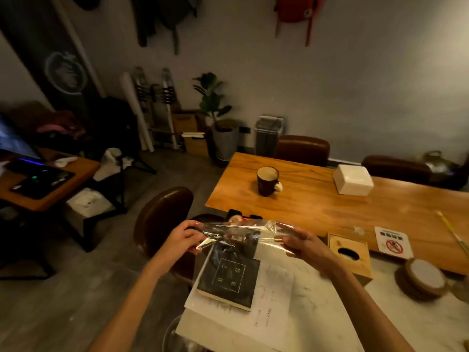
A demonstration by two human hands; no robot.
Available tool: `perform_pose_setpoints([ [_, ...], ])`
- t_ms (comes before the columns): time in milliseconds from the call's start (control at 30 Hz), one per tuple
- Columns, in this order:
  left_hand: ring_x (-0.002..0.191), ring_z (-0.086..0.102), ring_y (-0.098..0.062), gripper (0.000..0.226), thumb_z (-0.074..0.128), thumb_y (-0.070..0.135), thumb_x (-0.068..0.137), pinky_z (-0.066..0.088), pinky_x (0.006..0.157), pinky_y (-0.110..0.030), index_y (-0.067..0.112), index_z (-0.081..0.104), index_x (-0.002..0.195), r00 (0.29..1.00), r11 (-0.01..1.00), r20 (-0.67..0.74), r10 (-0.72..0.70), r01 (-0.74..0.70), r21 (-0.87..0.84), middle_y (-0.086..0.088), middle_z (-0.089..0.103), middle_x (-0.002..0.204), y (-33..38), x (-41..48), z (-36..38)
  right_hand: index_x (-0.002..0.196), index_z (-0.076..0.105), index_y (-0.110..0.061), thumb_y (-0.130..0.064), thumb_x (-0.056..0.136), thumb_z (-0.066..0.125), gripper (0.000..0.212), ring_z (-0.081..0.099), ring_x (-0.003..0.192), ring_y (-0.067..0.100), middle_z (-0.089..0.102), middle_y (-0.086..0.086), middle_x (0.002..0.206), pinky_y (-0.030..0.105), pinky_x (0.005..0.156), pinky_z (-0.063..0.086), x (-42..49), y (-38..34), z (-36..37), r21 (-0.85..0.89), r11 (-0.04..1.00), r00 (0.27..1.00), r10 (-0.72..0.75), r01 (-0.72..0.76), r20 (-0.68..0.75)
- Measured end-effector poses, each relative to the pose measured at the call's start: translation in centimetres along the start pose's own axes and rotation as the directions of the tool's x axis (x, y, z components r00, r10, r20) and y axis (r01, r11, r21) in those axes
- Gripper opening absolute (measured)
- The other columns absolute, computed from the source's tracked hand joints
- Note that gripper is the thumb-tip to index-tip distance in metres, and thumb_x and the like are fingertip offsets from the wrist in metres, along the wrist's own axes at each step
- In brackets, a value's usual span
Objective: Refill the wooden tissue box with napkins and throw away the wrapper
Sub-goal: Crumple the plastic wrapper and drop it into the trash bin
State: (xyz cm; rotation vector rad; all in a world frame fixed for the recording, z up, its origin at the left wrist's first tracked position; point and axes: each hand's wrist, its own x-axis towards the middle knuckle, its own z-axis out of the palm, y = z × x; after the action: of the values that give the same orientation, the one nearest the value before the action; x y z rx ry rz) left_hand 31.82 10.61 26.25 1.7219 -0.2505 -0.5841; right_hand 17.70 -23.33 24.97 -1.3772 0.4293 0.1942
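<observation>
A clear plastic wrapper is stretched flat in the air between both hands. My left hand pinches its left end and my right hand grips its right end. It hangs above a black book at the near table's edge. The wooden tissue box stands just right of my right hand, with a dark oval slot in its top. A white stack of napkins lies bare on the far side of the wooden table.
A dark mug stands on the wooden table. A no-smoking sign card and stacked round coasters lie right of the box. Papers cover the white near surface. Brown chairs stand around; a cluttered desk is at left.
</observation>
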Motion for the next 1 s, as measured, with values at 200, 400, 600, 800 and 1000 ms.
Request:
perform_pose_setpoints([
  [200,0.068,0.064,-0.014,0.028,0.063,0.002,0.091,0.054,0.060,-0.023,0.020,0.069,0.111,0.985,0.999,-0.173,-0.009,0.001,-0.048,-0.014,0.074,0.094,6.1,-12.5,-6.7,0.124,0.067,-0.020,-0.007,0.090,0.062,0.037,0.071,0.095,0.027,0.074,0.013,0.110,0.033,0.076,0.059,1.2,-8.5,7.4,-0.131,0.991,0.917,0.015,0.041,0.399],
  [400,0.072,0.064,-0.015,0.026,0.058,0.008,0.095,0.052,0.056,-0.022,0.019,0.064,0.119,0.899,0.992,-0.437,0.034,-0.083,-0.093,-0.011,0.071,0.090,12.3,-25.4,-11.0,0.130,0.060,-0.015,0.000,0.095,0.052,0.039,0.060,0.060,0.010,0.071,0.014,0.100,0.018,0.048,0.048,-1.0,-15.4,19.6,-0.092,0.981,0.739,-0.066,0.172,0.671],
  [600,0.070,0.064,-0.006,0.037,0.053,-0.003,0.094,0.053,0.062,-0.020,0.022,0.071,0.116,0.783,0.964,-0.590,0.197,-0.266,-0.031,0.001,0.070,0.078,15.2,-33.9,-14.3,0.124,0.066,-0.019,0.002,0.097,0.048,0.038,0.065,0.078,0.014,0.073,0.012,0.096,0.022,0.061,0.054,-5.3,-20.6,27.0,-0.010,0.956,0.581,-0.170,0.293,0.796],
  [800,0.069,0.060,-0.013,0.038,0.046,-0.010,0.093,0.051,0.055,-0.023,0.009,0.076,0.079,0.651,0.797,-0.658,0.379,-0.591,-0.125,-0.008,0.066,0.084,14.9,-35.1,-15.9,0.094,0.078,-0.007,0.015,0.091,0.048,0.037,0.066,0.064,0.010,0.075,0.012,0.087,0.016,0.061,0.054,-8.5,-21.5,29.3,0.172,0.737,0.470,-0.573,0.653,0.671],
  [1000,0.080,0.062,-0.021,0.049,0.040,-0.016,0.089,0.053,0.066,-0.029,0.007,0.070,0.058,0.608,0.926,-0.722,0.331,-0.355,0.126,0.000,0.069,0.081,11.0,-32.6,-18.0,0.091,0.076,-0.004,0.014,0.093,0.041,0.039,0.072,0.090,0.012,0.078,-0.001,0.098,0.023,0.072,0.059,-8.6,-18.3,31.2,0.069,0.781,0.579,-0.516,0.621,0.631],
])
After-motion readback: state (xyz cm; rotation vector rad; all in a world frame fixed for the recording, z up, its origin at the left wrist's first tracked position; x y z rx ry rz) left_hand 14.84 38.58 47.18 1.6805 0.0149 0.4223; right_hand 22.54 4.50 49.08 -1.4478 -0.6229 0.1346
